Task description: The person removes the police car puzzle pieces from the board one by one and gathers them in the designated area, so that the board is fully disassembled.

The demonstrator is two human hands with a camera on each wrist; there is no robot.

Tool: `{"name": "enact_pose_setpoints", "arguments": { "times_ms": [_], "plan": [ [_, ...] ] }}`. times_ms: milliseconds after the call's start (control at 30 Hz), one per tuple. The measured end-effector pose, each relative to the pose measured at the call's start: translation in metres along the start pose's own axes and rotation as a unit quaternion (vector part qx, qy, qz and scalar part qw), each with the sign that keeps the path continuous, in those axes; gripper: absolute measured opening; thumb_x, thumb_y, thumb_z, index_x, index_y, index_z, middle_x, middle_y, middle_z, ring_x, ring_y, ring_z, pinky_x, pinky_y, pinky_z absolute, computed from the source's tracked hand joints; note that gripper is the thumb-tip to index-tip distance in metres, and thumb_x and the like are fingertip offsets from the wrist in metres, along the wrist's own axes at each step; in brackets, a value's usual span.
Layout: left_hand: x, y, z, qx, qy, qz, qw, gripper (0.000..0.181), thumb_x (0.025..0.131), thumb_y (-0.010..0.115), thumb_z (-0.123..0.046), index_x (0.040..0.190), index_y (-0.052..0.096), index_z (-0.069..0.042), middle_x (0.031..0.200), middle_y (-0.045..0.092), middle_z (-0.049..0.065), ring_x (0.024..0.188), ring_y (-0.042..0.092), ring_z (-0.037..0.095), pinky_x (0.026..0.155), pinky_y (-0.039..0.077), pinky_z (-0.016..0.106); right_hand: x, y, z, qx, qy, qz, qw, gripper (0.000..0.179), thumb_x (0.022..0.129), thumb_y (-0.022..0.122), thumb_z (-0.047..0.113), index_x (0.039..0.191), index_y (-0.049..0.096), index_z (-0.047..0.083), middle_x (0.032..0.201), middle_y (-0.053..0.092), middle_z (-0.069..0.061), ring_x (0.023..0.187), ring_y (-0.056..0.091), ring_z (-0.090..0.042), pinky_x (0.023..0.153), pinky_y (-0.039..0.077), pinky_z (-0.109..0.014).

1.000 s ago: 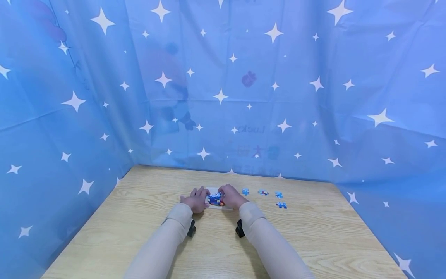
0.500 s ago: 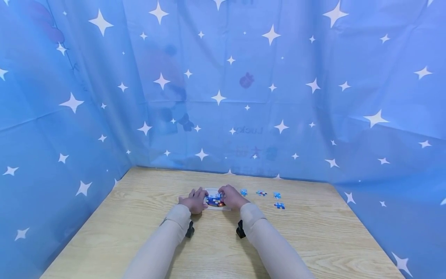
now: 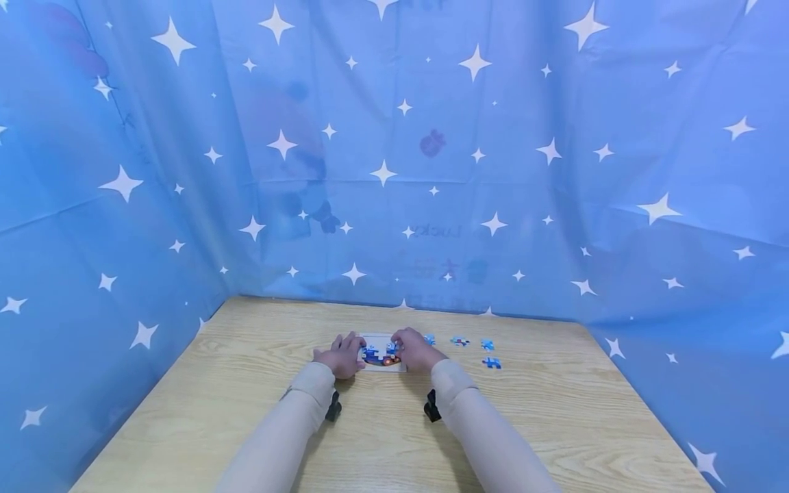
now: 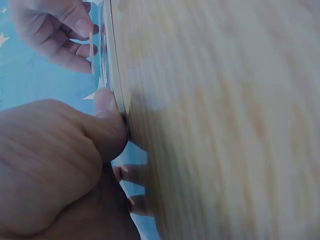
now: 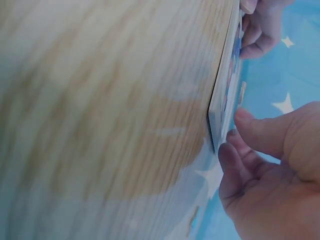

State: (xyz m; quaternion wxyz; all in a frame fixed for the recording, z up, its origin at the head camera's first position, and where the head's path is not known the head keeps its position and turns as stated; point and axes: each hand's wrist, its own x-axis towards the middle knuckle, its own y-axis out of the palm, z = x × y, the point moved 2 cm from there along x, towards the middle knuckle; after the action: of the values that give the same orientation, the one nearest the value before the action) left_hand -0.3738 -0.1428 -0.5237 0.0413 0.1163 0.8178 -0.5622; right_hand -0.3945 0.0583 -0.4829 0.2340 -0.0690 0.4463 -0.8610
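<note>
A small jigsaw board (image 3: 377,338) with a white surface and a partly filled blue and red picture lies on the wooden table in the head view. My left hand (image 3: 341,357) holds its left side; in the left wrist view the thumb (image 4: 111,127) presses against the board's near edge. Over the board's right side, my right hand (image 3: 417,350) pinches a jigsaw piece (image 4: 92,52), which shows edge-on in the left wrist view. The picture on that piece is mostly hidden by the fingers.
Several loose blue jigsaw pieces lie right of the board, among them one by the right hand (image 3: 430,339), a multicoloured one (image 3: 459,340) and a nearer one (image 3: 491,363). A blue starry curtain (image 3: 394,150) hangs behind the table (image 3: 382,438).
My right hand has shifted slightly right with the pinched piece, uncovering more of the board's white upper part. The left hand stays at the board's left side. The head view has tilted a little.
</note>
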Motion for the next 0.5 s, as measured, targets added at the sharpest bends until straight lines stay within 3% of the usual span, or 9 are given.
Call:
{"name": "enact_pose_setpoints", "arguments": {
  "times_ms": [500],
  "plan": [
    [-0.004,-0.001,-0.002,-0.003,0.002,0.008,1.0000,0.046,0.107,0.049,-0.035,0.150,0.038,-0.027,0.171,0.009,0.005,0.156,0.008,0.034,0.110,0.007,0.080,-0.013,-0.015,-0.008,-0.019,-0.011,-0.011,0.9997,0.033,0.099,0.059,-0.003,0.131,0.060,-0.003,0.127,0.058,-0.016,0.122,0.057,-0.034,0.105,0.046,-0.048]
  ]
}}
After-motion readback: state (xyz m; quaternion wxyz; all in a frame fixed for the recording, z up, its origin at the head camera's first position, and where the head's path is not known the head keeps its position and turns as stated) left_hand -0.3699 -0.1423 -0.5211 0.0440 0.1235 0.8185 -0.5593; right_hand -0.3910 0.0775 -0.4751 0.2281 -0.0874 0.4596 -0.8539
